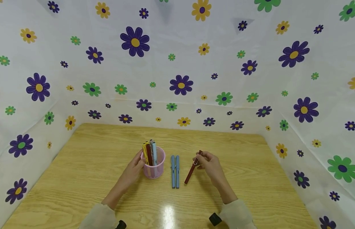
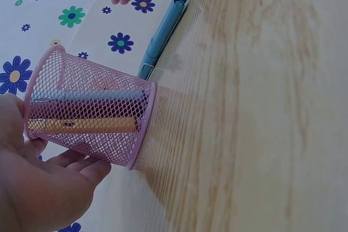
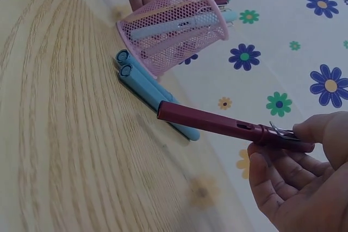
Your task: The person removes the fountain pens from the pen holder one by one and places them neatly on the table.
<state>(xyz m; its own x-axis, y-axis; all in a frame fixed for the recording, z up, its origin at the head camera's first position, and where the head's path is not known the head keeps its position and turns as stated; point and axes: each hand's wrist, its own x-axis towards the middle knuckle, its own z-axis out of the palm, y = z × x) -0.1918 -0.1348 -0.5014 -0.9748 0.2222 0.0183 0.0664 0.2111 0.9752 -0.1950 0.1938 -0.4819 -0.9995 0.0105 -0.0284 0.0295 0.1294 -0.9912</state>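
right fingers [image 3: 263, 180] pinching red pen [image 3: 212, 122], left fingers [image 2: 95, 171] gripping pink cup [image 1: 153, 172], blue pens [image 1: 173, 175] between

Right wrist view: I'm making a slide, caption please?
Right fingers pinch a maroon pen near two blue pens and a pink mesh cup.

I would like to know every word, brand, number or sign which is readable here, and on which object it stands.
No readable text anywhere.
Dark red pen: small dark mark, too blurred to read.
Two blue pens: tiny marks, illegible.
Pink mesh cup: none seen.
Flowered backdrop: only printed flowers.
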